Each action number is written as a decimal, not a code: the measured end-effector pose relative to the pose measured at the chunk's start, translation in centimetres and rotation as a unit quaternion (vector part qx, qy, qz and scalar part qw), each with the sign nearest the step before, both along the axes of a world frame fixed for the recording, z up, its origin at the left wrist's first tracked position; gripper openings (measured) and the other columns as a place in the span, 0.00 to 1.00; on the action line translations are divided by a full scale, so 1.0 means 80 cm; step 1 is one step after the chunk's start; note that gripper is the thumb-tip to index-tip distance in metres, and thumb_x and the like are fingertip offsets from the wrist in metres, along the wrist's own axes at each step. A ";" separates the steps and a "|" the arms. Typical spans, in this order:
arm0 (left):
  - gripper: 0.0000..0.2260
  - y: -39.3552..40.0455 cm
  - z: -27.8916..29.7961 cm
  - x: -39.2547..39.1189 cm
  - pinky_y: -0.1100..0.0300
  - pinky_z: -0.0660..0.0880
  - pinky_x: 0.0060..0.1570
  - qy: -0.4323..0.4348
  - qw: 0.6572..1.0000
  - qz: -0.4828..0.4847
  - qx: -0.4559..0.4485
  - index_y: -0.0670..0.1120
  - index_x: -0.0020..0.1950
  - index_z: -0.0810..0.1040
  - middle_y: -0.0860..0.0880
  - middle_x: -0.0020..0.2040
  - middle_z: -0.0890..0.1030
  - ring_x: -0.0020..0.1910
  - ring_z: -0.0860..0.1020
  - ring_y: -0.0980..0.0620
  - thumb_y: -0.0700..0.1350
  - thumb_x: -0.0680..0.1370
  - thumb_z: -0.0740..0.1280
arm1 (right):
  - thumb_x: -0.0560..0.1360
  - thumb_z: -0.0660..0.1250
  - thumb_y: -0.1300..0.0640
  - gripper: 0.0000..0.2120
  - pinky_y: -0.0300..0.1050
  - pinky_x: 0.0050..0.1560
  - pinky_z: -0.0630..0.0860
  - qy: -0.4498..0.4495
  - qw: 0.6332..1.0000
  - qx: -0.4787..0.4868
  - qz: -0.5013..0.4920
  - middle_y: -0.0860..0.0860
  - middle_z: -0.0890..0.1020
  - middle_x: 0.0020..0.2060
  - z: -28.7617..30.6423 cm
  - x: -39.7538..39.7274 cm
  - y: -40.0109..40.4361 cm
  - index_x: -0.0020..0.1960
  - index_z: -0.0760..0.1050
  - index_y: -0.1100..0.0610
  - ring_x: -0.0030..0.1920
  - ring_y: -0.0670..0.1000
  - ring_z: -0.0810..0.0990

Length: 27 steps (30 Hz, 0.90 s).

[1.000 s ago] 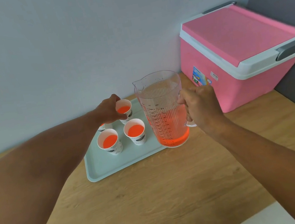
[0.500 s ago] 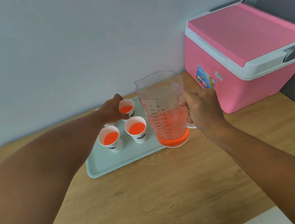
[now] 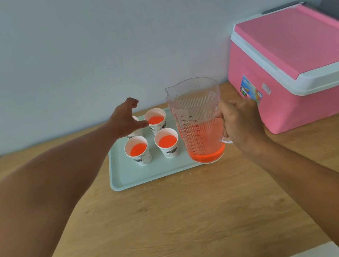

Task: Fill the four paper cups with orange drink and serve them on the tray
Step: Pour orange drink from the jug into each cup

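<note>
Main risk, as I judge it: the left hand (image 3: 125,120) hangs spread just over the back-left cup (image 3: 135,131), thumb tip touching or nearly touching the rim of the back-right cup (image 3: 155,120); a careless sweep could tip either light paper cup and flood the tray (image 3: 127,175). Second risk: the jug (image 3: 197,121) is carried by the right hand (image 3: 242,125), whose grip is closed round the handle, and it hangs low over the tray's right edge, right beside the front-right cup (image 3: 167,143). A swing left could knock that cup; a tilt could slop drink, since the spout faces the cups. Set down half on the tray rim, the jug could rock. The left grip is wide, fingers curled, holding nothing. The cups: 4 small white paper cups with dark print stand upright in a 2 by 2 block on the pale green tray, toward its back half, on the wooden counter (image 3: 180,227). 3 show bright orange drink, roughly half full. The back-left cup is mostly hidden by the hand, so its fill cannot be told. The front-left cup (image 3: 137,150) stands clear of both hands. The jug is clear, ribbed, with printed measuring marks, and holds orange drink in its lower part. A pink cooler (image 3: 295,67) sits at the right, lid shut, well apart from the tray.
</note>
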<state>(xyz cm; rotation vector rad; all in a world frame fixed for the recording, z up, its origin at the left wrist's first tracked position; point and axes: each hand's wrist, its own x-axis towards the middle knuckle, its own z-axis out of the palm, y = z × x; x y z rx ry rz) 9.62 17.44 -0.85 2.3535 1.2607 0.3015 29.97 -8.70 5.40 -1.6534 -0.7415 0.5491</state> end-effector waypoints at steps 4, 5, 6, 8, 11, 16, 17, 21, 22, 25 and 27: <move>0.27 -0.011 0.007 -0.042 0.54 0.72 0.63 -0.023 0.996 0.081 0.020 0.44 0.70 0.71 0.47 0.65 0.79 0.65 0.76 0.47 0.51 0.75 0.75 | 0.69 0.63 0.51 0.17 0.68 0.39 0.79 -0.012 1.000 0.002 0.015 0.45 0.67 0.17 0.004 0.002 -0.001 0.22 0.78 0.48 0.28 0.57 0.70; 0.25 -0.017 0.006 -0.053 0.53 0.73 0.63 -0.027 0.994 0.102 0.024 0.44 0.69 0.71 0.47 0.64 0.79 0.64 0.77 0.47 0.50 0.76 0.74 | 0.69 0.63 0.51 0.17 0.68 0.40 0.79 -0.012 1.000 0.005 0.019 0.44 0.67 0.17 0.004 0.002 -0.001 0.22 0.78 0.48 0.28 0.57 0.70; 0.24 -0.023 0.004 -0.065 0.53 0.74 0.62 -0.034 0.992 0.119 0.025 0.43 0.68 0.72 0.46 0.62 0.80 0.63 0.78 0.47 0.49 0.76 0.73 | 0.68 0.63 0.51 0.17 0.69 0.40 0.79 -0.013 1.000 0.008 0.021 0.44 0.67 0.17 0.003 0.003 -0.002 0.22 0.77 0.48 0.28 0.56 0.70; 0.20 -0.037 -0.004 -0.088 0.53 0.75 0.60 -0.045 0.988 0.143 0.023 0.41 0.66 0.74 0.45 0.59 0.81 0.59 0.79 0.46 0.46 0.77 0.72 | 0.68 0.64 0.51 0.16 0.69 0.39 0.79 -0.012 1.000 0.011 0.023 0.44 0.67 0.17 0.000 0.004 -0.004 0.22 0.76 0.50 0.27 0.56 0.69; 0.17 -0.060 -0.021 -0.121 0.52 0.76 0.57 -0.045 0.984 0.170 0.012 0.41 0.63 0.75 0.47 0.54 0.81 0.55 0.80 0.45 0.44 0.76 0.72 | 0.65 0.64 0.48 0.15 0.68 0.38 0.78 -0.002 1.000 0.012 0.026 0.45 0.65 0.17 -0.004 0.003 -0.007 0.21 0.74 0.52 0.27 0.57 0.68; 0.15 -0.100 -0.053 -0.153 0.53 0.76 0.55 -0.037 0.977 0.209 -0.029 0.44 0.61 0.75 0.50 0.51 0.80 0.52 0.80 0.47 0.43 0.75 0.71 | 0.62 0.65 0.46 0.17 0.66 0.35 0.75 0.007 0.999 0.023 0.026 0.48 0.63 0.19 -0.010 0.003 -0.017 0.21 0.68 0.55 0.27 0.56 0.65; 0.15 -0.107 -0.059 -0.156 0.53 0.76 0.54 -0.033 0.976 0.212 -0.036 0.45 0.60 0.75 0.50 0.51 0.80 0.52 0.80 0.47 0.43 0.75 0.71 | 0.62 0.66 0.47 0.17 0.65 0.34 0.74 0.010 0.999 0.027 0.026 0.48 0.63 0.20 -0.011 0.002 -0.020 0.21 0.67 0.56 0.26 0.55 0.63; 0.15 -0.131 -0.083 -0.168 0.55 0.75 0.51 -0.013 0.975 0.215 -0.055 0.45 0.61 0.76 0.50 0.51 0.81 0.50 0.79 0.48 0.43 0.75 0.71 | 0.64 0.66 0.50 0.16 0.59 0.31 0.71 0.005 0.999 0.035 0.021 0.53 0.63 0.21 -0.013 -0.005 -0.030 0.21 0.68 0.55 0.23 0.54 0.64; 0.15 -0.136 -0.087 -0.169 0.57 0.74 0.50 -0.005 0.976 0.212 -0.054 0.45 0.60 0.77 0.50 0.50 0.81 0.49 0.79 0.49 0.43 0.74 0.71 | 0.64 0.66 0.51 0.16 0.57 0.31 0.70 0.005 0.999 0.032 0.017 0.53 0.64 0.22 -0.013 -0.007 -0.033 0.21 0.69 0.55 0.21 0.53 0.65; 0.11 -0.150 -0.093 -0.169 0.58 0.72 0.47 0.018 0.982 0.181 -0.049 0.46 0.56 0.80 0.52 0.45 0.81 0.46 0.79 0.50 0.43 0.74 0.70 | 0.66 0.65 0.53 0.17 0.52 0.30 0.71 0.001 1.000 0.025 0.002 0.51 0.66 0.20 -0.016 -0.012 -0.044 0.20 0.69 0.53 0.18 0.50 0.68; 0.07 -0.157 -0.093 -0.165 0.59 0.73 0.44 0.027 0.985 0.160 -0.051 0.49 0.51 0.80 0.55 0.43 0.82 0.44 0.79 0.51 0.44 0.73 0.69 | 0.66 0.65 0.53 0.17 0.54 0.29 0.73 -0.002 1.000 0.021 -0.013 0.50 0.66 0.19 -0.020 -0.016 -0.051 0.20 0.70 0.53 0.21 0.52 0.69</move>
